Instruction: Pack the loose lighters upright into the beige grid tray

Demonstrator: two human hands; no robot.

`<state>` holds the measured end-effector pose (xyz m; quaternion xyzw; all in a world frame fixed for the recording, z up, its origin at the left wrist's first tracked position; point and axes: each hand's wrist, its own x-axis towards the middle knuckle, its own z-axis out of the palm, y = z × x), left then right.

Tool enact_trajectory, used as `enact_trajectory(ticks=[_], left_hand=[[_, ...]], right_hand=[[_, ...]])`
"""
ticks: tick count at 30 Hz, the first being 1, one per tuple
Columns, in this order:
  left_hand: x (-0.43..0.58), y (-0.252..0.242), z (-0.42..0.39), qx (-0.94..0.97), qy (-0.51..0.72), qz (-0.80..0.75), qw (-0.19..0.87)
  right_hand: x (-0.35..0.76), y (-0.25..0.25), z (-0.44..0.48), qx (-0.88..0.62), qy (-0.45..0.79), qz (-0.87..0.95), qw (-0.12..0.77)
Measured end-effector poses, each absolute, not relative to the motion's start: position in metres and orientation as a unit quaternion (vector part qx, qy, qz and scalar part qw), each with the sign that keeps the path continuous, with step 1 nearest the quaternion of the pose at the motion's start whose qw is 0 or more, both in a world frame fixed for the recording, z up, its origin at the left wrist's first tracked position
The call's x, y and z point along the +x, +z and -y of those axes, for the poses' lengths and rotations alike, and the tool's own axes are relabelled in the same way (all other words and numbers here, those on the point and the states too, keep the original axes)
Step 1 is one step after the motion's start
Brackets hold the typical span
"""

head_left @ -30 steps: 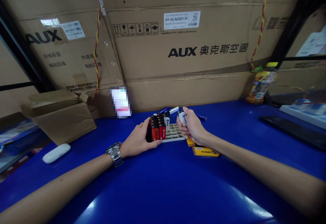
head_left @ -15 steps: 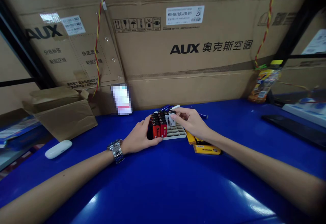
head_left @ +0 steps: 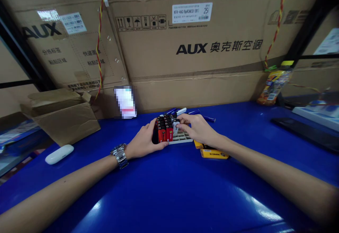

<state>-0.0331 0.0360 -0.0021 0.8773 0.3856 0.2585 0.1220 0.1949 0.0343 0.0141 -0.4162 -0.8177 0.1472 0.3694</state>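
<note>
in right hand (head_left: 198, 128): white lighter (head_left: 175, 129), just beside red lighters (head_left: 162, 135)

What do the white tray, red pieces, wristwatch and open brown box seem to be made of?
White tray: probably matte molded plastic, from its thin, even grid walls.
Red pieces: perhaps plastic or painted metal; smooth, printed sides leave it open.
Wristwatch: apparently polished metal, judging by the shiny silver links.
Open brown box: likely cardboard, dull, with creased flaps.

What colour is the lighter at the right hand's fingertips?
The lighter is white, black-topped; head view.
</note>
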Motion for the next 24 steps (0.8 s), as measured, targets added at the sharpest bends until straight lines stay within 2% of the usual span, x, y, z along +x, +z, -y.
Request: enact_trajectory(ticks=[6,11,17,24], left_hand=[[-0.034,-0.005,-0.037,0.880,0.269,-0.371,0.123],[-0.034,-0.003,-0.036,0.874,0.254,-0.395,0.127],[-0.034,-0.001,-0.034,0.875,0.251,-0.396,0.121],[-0.034,0.001,-0.034,0.873,0.246,-0.405,0.116]], right_hand=[[0.194,0.010,-0.038,-0.425,0.159,0.809,0.373],[0.203,0.013,-0.043,-0.397,0.138,0.853,0.310],[0.226,0.013,-0.069,-0.441,-0.019,0.841,0.313],[0.239,0.005,-0.126,-0.474,-0.135,0.852,0.177]])
